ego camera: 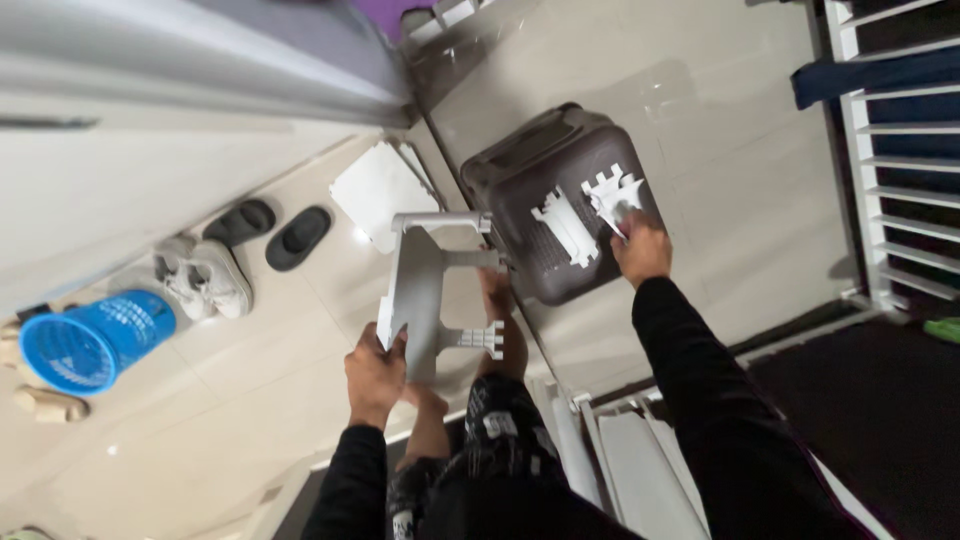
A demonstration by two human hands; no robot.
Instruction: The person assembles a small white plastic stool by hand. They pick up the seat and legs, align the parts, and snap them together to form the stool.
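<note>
My left hand (375, 378) grips the near edge of a grey plastic panel (420, 290) with notched, comb-like ends, held upright above my bare feet. My right hand (640, 246) reaches out and closes on a small white notched plastic piece (612, 196) lying on top of a dark brown plastic box (520, 160). A second white piece (565, 228) lies on the same box, just left of that hand. Both arms wear black sleeves.
A white flat panel (378, 190) leans on the tiled floor by the wall. Black slippers (298, 237), white shoes (205, 280) and a blue basket (90, 340) sit to the left. White rails (880, 150) stand right; more grey panels (640, 470) lie near my legs.
</note>
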